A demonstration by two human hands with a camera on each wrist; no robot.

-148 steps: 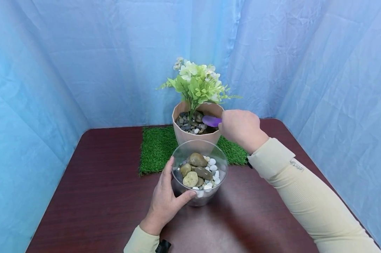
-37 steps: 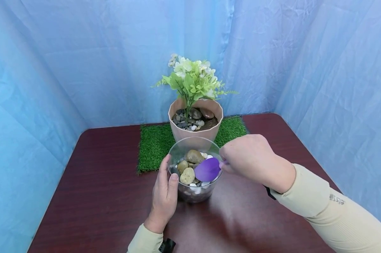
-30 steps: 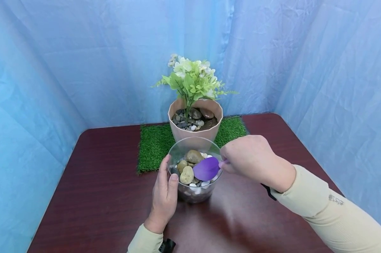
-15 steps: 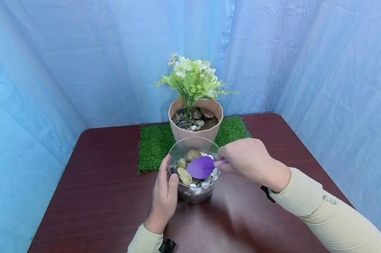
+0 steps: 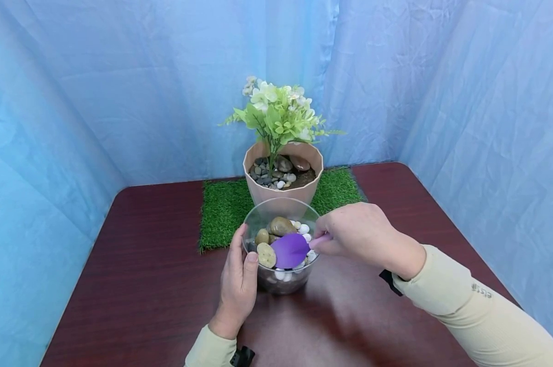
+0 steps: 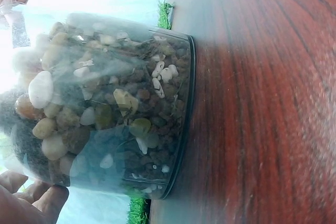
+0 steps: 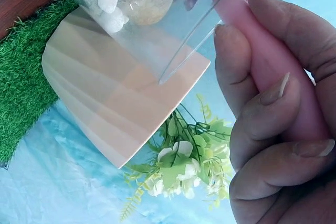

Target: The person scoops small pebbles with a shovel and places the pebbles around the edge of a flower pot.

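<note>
My right hand (image 5: 361, 237) grips the pink handle (image 7: 262, 51) of a small trowel, its fingers curled round it. The purple trowel blade (image 5: 290, 251) is down inside a clear container (image 5: 283, 286), among the stones. At the container's left side my left hand (image 5: 240, 285) holds the wall, with the thumb near the front rim. Round the blade show a large brown stone (image 5: 282, 226), a pale yellow stone (image 5: 266, 255) and several white pebbles (image 5: 304, 229). Through the wall, the left wrist view shows mixed pebbles (image 6: 105, 114) packed down to the base.
Right behind the container stands a beige flowerpot (image 5: 283, 192) with a leafy plant (image 5: 278, 114) bearing white flowers. Dark pebbles and larger stones lie in it. Under the pot is a green turf mat (image 5: 226, 214) on the dark red table (image 5: 143, 275). Blue curtains (image 5: 166, 92) enclose the table.
The trowel has come from the flowerpot into the container. Over the last second its blade moved left among the stones, and the pale yellow stone shifted. The left hand stays at the container.
</note>
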